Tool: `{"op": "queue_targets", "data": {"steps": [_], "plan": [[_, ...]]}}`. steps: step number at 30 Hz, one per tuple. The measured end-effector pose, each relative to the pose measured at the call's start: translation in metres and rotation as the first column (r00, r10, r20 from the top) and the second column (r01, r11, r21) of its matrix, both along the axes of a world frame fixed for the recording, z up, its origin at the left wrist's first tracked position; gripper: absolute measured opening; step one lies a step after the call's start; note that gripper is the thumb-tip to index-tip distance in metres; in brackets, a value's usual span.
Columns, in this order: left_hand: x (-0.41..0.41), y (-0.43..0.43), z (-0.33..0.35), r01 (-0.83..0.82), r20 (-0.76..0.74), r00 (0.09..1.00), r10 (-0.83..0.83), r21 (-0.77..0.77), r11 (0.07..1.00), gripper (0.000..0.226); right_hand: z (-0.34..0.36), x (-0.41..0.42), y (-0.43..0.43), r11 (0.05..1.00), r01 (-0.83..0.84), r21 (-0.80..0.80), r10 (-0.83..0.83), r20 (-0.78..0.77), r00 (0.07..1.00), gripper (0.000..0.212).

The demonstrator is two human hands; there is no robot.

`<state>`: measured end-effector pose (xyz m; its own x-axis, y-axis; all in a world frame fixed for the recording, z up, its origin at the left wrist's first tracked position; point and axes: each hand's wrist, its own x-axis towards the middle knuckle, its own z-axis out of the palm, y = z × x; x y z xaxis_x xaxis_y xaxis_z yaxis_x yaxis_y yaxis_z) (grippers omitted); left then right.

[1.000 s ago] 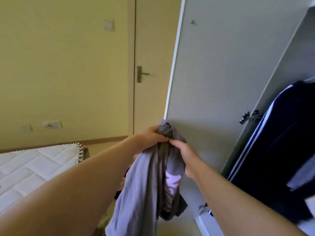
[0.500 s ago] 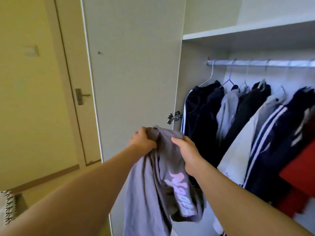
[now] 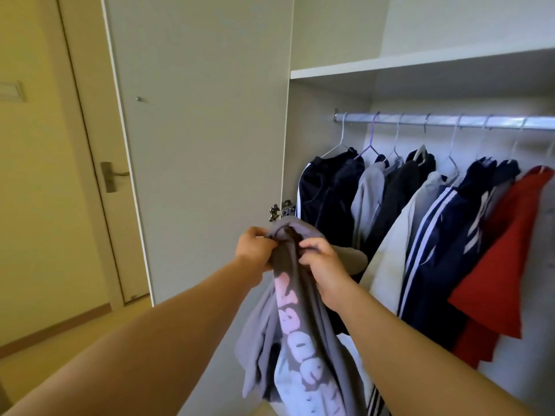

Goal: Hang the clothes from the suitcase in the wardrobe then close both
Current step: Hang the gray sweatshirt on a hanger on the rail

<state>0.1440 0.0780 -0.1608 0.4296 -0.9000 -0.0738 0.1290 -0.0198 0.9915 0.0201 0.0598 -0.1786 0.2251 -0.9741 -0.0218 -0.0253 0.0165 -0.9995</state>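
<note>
A grey garment (image 3: 288, 325) with pink lettering hangs from both my hands in front of the open wardrobe. My left hand (image 3: 255, 247) grips its bunched top edge on the left. My right hand (image 3: 322, 261) pinches the same edge on the right. Behind them the wardrobe rail (image 3: 444, 121) carries several hangers with dark, grey, white and red clothes (image 3: 420, 223). The suitcase is out of view.
The open wardrobe door (image 3: 198, 139) stands to the left of my hands, with a hinge (image 3: 277, 211) just above them. A shelf (image 3: 420, 63) runs over the rail. The room door (image 3: 99, 181) with a handle is at far left.
The view has swung right from the room door to the wardrobe's inside. Both hands kept hold of the grey garment and drew closer together at its top.
</note>
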Motion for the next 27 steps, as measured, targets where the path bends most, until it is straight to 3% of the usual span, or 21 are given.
{"op": "queue_targets", "data": {"steps": [2, 5, 7, 9, 12, 14, 15, 16, 18, 20, 21, 22, 23, 26, 27], "plan": [[0.004, 0.0, 0.004, -0.017, -0.142, 0.99, 0.008, -0.063, 0.998, 0.028, 0.0, -0.004, 0.006, 0.997, -0.057, 0.06, 0.061, -0.07, 0.996, 0.013], [0.011, -0.003, 0.005, -0.063, -0.311, 0.95, 0.038, -0.07, 0.996, 0.03, 0.001, -0.009, 0.017, 0.972, -0.173, 0.162, 0.2, -0.174, 0.964, 0.036], [0.014, -0.003, 0.003, -0.101, -0.344, 0.935, 0.088, -0.019, 0.995, 0.028, 0.001, -0.008, 0.024, 0.967, -0.213, 0.141, 0.238, -0.199, 0.951, 0.042], [0.016, 0.001, 0.004, -0.107, -0.306, 0.946, 0.106, 0.011, 0.994, 0.028, 0.001, -0.004, 0.028, 0.975, -0.211, 0.067, 0.221, -0.203, 0.954, 0.037], [0.019, 0.013, 0.008, -0.081, -0.163, 0.983, 0.083, 0.017, 0.997, 0.029, 0.0, 0.003, 0.026, 0.993, -0.078, -0.09, 0.057, -0.215, 0.975, 0.028], [0.022, 0.022, 0.009, -0.09, 0.087, 0.993, 0.085, 0.049, 0.995, 0.031, 0.0, 0.003, 0.024, 0.99, 0.015, -0.142, -0.043, -0.194, 0.98, 0.017], [0.023, 0.028, 0.011, -0.108, 0.307, 0.948, 0.08, 0.074, 0.991, 0.033, 0.001, 0.003, 0.025, 0.986, 0.034, -0.161, -0.066, -0.192, 0.979, 0.013], [0.024, 0.035, 0.013, -0.122, 0.539, 0.841, 0.057, 0.086, 0.989, 0.04, 0.003, 0.005, 0.025, 0.982, 0.039, -0.183, -0.074, -0.189, 0.979, 0.012], [0.023, 0.043, 0.017, -0.067, 0.864, 0.504, -0.005, 0.045, 0.997, 0.066, 0.009, 0.008, 0.027, 0.97, 0.011, -0.242, -0.057, -0.184, 0.981, 0.012], [0.02, 0.047, 0.02, 0.098, 0.971, 0.209, -0.113, 0.094, 0.991, 0.079, 0.018, 0.015, 0.034, 0.957, -0.058, -0.285, -0.003, -0.21, 0.978, 0.016], [0.02, 0.048, 0.017, 0.16, 0.974, 0.139, -0.177, 0.154, 0.975, 0.072, 0.02, 0.018, 0.038, 0.955, -0.092, -0.282, 0.028, -0.225, 0.974, 0.018], [0.021, 0.047, 0.016, 0.182, 0.967, 0.127, -0.222, 0.197, 0.963, 0.06, 0.021, 0.019, 0.039, 0.96, -0.117, -0.254, 0.059, -0.227, 0.972, 0.018], [0.025, 0.048, 0.011, 0.168, 0.957, 0.17, -0.236, 0.208, 0.964, 0.047, 0.019, 0.019, 0.041, 0.972, -0.144, -0.188, 0.106, -0.198, 0.974, 0.015], [0.031, 0.049, 0.0, 0.023, 0.913, 0.392, -0.109, 0.108, 0.994, 0.026, 0.013, 0.013, 0.045, 0.964, -0.219, 0.151, 0.212, 0.063, 0.975, 0.017], [0.03, 0.049, -0.003, -0.002, 0.892, 0.445, -0.078, 0.088, 0.996, 0.024, 0.012, 0.011, 0.046, 0.953, -0.228, 0.199, 0.217, 0.078, 0.973, 0.017]]}}
